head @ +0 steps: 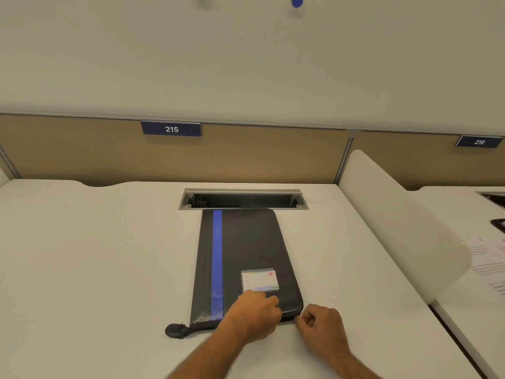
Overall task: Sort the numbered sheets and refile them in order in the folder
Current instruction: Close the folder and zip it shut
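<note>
Both hands sit at the near right corner of the closed folder (pixel 246 258), apart from each other.

Lying flat on the white desk (pixel 95 255), the black folder with its blue stripe (pixel 217 263) has its far end just short of the open cable tray (pixel 243 199) and its near edge under my hands. My left hand (pixel 254 315) rests on the cover near that corner, knuckles up and fingers curled down over the near edge, just below the label card (pixel 260 280). My right hand (pixel 321 328) is just beside the same corner, off the cover, fingers curled with fingertip and thumb pinched at the folder's edge; what it pinches is too small to tell. A black tab (pixel 175 330) trails from the folder's near left corner. Behind the tray stands the tan partition (pixel 246 154) carrying the sign 215 (pixel 171 129). Right of the folder, past a white divider (pixel 396 214), printed sheets (pixel 489 263) lie on the next desk.
</note>
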Tool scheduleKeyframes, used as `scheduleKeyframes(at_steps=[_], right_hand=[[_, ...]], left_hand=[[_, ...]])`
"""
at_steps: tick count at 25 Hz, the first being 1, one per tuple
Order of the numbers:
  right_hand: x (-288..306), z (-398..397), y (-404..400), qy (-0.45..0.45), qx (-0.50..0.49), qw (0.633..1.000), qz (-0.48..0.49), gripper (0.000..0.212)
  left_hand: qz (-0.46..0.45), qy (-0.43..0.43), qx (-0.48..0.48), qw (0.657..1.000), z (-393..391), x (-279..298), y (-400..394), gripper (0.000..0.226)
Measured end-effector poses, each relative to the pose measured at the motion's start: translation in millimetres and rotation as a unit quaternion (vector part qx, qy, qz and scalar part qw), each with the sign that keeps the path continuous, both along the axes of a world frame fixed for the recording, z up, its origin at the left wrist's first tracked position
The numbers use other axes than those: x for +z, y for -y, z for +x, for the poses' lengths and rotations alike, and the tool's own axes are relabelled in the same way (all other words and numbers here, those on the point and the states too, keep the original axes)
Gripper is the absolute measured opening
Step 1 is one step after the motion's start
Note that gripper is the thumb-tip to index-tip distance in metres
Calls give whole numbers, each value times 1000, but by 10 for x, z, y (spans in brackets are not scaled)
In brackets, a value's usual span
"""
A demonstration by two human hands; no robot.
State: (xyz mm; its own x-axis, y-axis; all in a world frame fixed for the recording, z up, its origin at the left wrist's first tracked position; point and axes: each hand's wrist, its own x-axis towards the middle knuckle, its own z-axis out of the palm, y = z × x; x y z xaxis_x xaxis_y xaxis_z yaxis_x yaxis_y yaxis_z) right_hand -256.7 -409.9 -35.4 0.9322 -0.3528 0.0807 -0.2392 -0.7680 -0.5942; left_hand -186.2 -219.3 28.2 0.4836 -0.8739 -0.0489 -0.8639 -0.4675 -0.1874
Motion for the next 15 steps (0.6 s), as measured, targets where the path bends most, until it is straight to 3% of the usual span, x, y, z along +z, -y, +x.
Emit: scheduleKeyframes(at_steps=[2,3,6,15], right_hand=[[11,18,74,3,-2,1000,-8,45],[27,32,106,5,0,1000,-13,45],[72,101,196,7,11,999,-35,44],[220,564,242,-39,4,994,-99,24]], left_hand=[[40,23,-50,998,10,-9,-43,11],[58,16,-62,996,19,-29,-52,18],[46,-3,-70,996,75,-57,-71,32],[56,-12,-151,987,158,-45,-159,19]])
